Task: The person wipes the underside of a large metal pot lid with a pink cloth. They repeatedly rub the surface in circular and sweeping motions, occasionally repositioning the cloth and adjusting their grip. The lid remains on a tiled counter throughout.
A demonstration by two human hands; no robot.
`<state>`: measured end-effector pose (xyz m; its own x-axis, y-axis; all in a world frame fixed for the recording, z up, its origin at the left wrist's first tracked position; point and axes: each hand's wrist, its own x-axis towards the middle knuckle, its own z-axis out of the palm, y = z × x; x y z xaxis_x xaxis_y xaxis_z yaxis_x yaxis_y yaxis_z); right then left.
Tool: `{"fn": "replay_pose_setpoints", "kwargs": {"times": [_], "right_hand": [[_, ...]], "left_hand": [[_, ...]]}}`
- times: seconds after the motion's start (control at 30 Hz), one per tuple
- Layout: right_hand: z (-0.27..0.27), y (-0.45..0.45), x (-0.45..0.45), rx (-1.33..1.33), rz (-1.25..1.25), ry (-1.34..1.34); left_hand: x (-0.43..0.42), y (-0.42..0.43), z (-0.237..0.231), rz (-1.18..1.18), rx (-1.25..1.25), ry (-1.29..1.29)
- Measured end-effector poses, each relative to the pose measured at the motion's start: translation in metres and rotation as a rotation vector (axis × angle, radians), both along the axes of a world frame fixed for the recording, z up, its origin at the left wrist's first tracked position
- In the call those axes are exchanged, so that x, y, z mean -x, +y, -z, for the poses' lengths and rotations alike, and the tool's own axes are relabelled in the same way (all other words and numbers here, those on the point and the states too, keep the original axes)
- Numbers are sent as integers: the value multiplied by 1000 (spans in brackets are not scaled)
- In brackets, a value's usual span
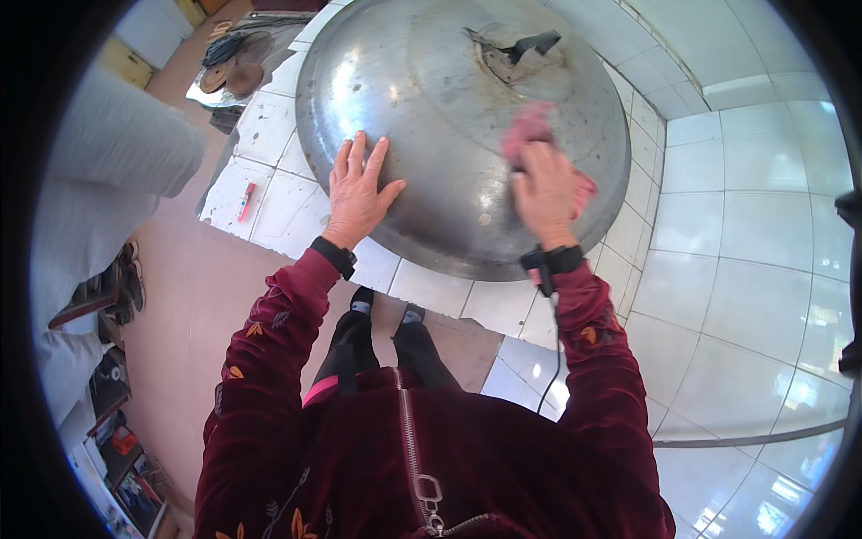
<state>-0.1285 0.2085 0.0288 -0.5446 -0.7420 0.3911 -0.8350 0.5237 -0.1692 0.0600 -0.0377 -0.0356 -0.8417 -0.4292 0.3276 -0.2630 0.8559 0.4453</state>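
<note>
A large domed metal lid lies on a white tiled counter. Near its top is a dark bent handle, with rust-brown stains around its base. My left hand rests flat on the lid's near left part, fingers spread and holding nothing. On the right side of the dome, my right hand presses a pink cloth against the metal. The cloth and that hand are blurred, and part of the cloth is hidden under the palm.
A red lighter-like object lies at the counter's left. Beyond it are baskets or strainers. White tiled walls rise on the right. Grey fabric hangs at left above shelves with shoes. A dark cable trails from my right wrist.
</note>
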Motion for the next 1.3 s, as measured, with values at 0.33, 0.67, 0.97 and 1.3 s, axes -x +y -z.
{"fn": "replay_pose_setpoints", "kwargs": {"times": [0.33, 0.67, 0.97, 1.3], "right_hand": [[-2, -49, 2, 54, -220, 48], [18, 13, 210, 176, 25, -52], [35, -43, 319, -25, 162, 38], [6, 14, 140, 12, 62, -19]], "left_hand": [[-1, -3, -7, 25, 2, -22], [-1, -1, -14, 27, -36, -34], [0, -4, -10, 47, -29, -14], [-1, -3, -5, 28, 19, -8]]}}
